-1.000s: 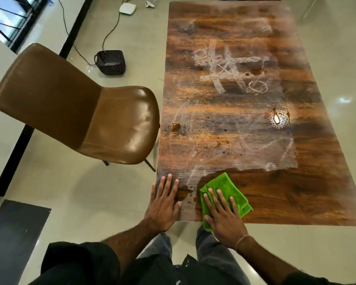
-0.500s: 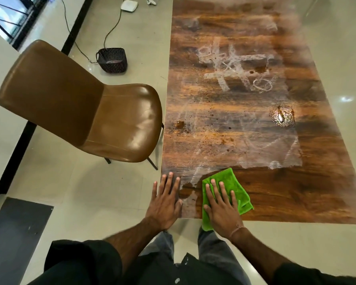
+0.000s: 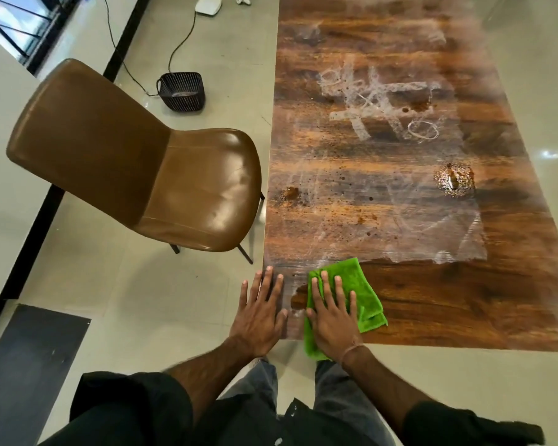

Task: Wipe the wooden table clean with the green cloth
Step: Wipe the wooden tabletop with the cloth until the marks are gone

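The wooden table [image 3: 448,300] stretches away from me, smeared with white chalk marks [image 3: 377,101], brown splashes and a wet puddle [image 3: 454,184]. A band along the near edge to the right looks dark and free of marks. The folded green cloth [image 3: 355,284] lies at the table's near left corner, one end hanging over the edge. My right hand [image 3: 334,313] presses flat on the cloth with fingers spread. My left hand [image 3: 261,317] rests flat on the near left corner beside it, holding nothing.
A brown leather chair [image 3: 149,162] stands left of the table, close to its edge. A black ribbed box [image 3: 181,91] with a cable sits on the tiled floor behind it. A dark mat [image 3: 29,358] lies at lower left.
My right hand has slid the cloth leftward along the near edge, closer to my left hand, which has stayed put. The view has shifted slightly.
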